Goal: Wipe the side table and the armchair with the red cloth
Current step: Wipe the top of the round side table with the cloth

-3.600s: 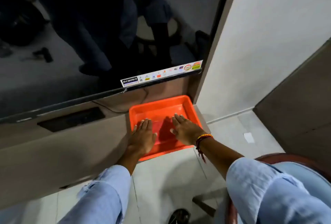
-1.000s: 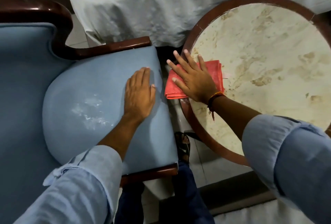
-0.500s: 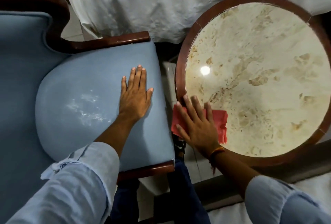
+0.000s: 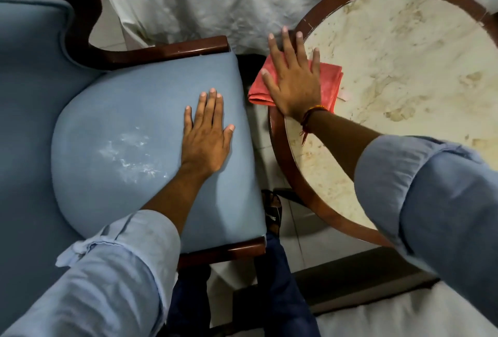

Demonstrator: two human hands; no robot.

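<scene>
The folded red cloth [image 4: 330,84] lies on the left edge of the round side table [image 4: 404,67], which has a beige marble top and a dark wooden rim. My right hand [image 4: 292,78] presses flat on the cloth with fingers spread, and part of the cloth hangs over the rim. The blue armchair [image 4: 113,110] with dark wooden trim stands to the left of the table. Whitish smudges [image 4: 129,153] mark its seat cushion. My left hand [image 4: 206,137] rests flat on the seat near its right edge, holding nothing.
A bed with a white sheet [image 4: 215,0] runs along the far side behind chair and table. More white bedding [image 4: 390,318] lies at the bottom right. My legs and a sandalled foot [image 4: 272,212] stand on the tiled floor in the gap between chair and table.
My right hand slid the red cloth along the table's left rim, from the near side back up to the far-left edge. My left hand stayed flat on the seat.
</scene>
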